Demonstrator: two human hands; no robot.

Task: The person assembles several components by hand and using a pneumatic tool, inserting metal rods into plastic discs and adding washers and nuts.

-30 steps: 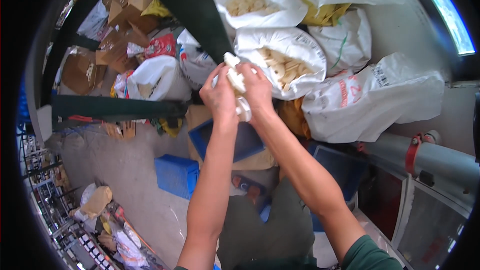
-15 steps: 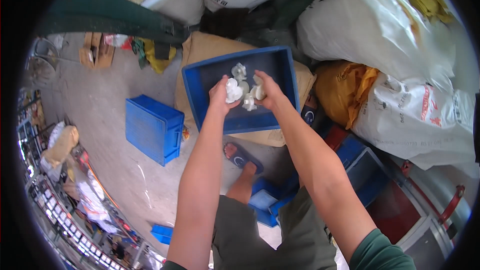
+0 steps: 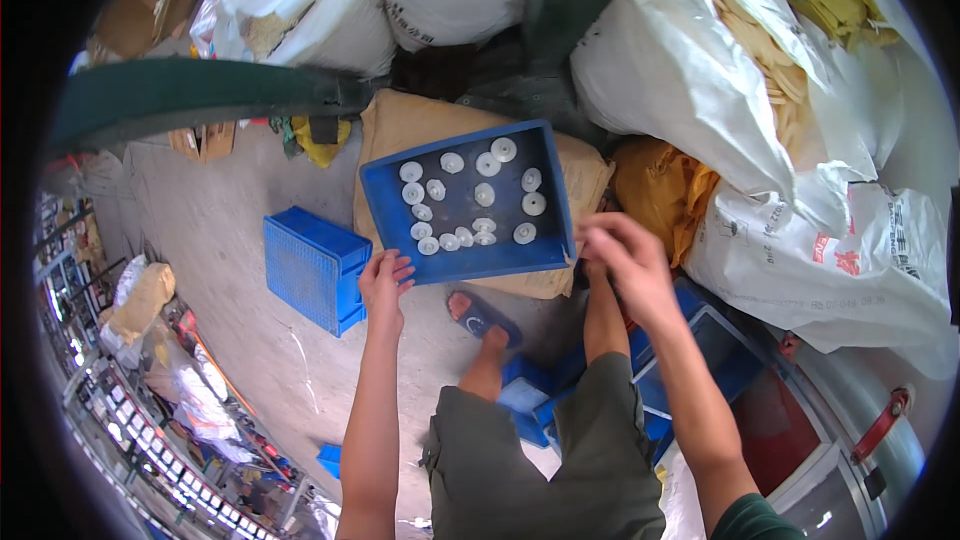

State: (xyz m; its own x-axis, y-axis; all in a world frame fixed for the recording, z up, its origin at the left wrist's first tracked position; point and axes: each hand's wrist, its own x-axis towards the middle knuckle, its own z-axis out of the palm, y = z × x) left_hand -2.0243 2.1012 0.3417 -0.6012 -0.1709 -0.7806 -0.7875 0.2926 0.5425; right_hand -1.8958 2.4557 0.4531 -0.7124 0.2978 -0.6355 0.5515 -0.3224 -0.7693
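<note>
A shallow blue crate lies in front of me, slightly turned, on a brown paper sack. Several small round white plastic parts with hubs are spread over its dark bottom. At the crate's near left corner, my left hand has its fingers curled against the rim. My right hand is just beyond the near right corner. Its fingers are stretched out and somewhat blurred, with nothing visible in them. Whether it touches the rim I cannot tell.
The brown paper sack lies under the crate. Another blue crate stands on the floor at left. Large white sacks and an orange-brown bag crowd the right. A dark green beam crosses behind. My sandalled foot is below.
Both hands have let go of the white parts, which now lie spread in the crate. My left hand has moved to the near left corner, my right hand out past the right side.
</note>
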